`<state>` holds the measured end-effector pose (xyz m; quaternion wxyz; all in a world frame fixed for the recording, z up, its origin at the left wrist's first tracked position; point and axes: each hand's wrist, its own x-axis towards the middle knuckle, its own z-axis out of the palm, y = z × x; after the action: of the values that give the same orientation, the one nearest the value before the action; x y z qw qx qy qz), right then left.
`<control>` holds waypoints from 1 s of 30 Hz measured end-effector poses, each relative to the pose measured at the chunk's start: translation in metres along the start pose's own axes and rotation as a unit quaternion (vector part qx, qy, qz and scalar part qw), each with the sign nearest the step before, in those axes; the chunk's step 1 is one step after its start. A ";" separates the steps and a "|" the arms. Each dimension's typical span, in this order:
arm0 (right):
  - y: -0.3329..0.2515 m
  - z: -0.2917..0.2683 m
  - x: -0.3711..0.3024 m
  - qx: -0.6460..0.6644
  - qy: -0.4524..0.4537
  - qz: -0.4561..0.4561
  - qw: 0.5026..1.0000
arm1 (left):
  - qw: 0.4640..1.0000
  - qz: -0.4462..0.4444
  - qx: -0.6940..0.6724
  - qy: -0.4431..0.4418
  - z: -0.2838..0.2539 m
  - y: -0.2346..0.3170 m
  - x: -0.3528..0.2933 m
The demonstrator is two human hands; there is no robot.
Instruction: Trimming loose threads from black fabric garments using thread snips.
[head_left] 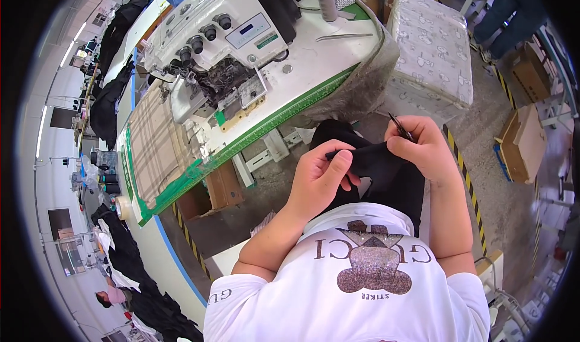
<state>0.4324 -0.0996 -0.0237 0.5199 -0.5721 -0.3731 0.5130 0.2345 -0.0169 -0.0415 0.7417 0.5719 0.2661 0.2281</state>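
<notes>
A piece of black fabric (383,164) is stretched between my two hands above my lap. My left hand (323,182) pinches its left edge between thumb and fingers. At the other end, my right hand (426,148) is closed on the cloth's upper right edge. The same hand holds small dark thread snips (400,126), their points sticking up past the fingers; the rest is hidden in the palm. Beyond my left hand stands a white overlock sewing machine (223,40) on its table, apart from both hands.
The machine table has a green ruler edge (290,106). On it are metal tweezers (344,37) and a grey thread cone (327,3). A patterned, covered box (429,46) stands at the far right, cardboard boxes (522,142) farther right. Another person's legs (504,16) show at the top right.
</notes>
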 end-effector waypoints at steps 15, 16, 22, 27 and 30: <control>0.009 -0.001 0.007 -0.019 -0.052 0.001 0.998 | 0.994 0.025 -0.103 0.027 -0.014 -0.014 0.000; 0.015 -0.002 0.009 -0.010 -0.062 0.011 0.998 | 0.985 0.023 -0.170 0.034 -0.014 -0.014 0.001; 0.024 -0.003 0.011 -0.003 -0.055 0.052 0.997 | 0.964 0.018 -0.246 0.103 -0.030 -0.011 0.002; 0.026 0.002 0.010 -0.006 -0.044 0.065 0.997 | 0.950 0.024 -0.298 0.094 -0.041 -0.019 0.004; 0.030 0.006 0.009 0.012 -0.030 0.059 0.998 | 0.938 0.006 -0.336 0.088 -0.038 -0.028 0.004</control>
<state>0.4249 -0.0948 -0.0546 0.4843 -0.5714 -0.3481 0.5637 0.2138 0.0069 -0.0775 0.8630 0.2683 0.2346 0.3580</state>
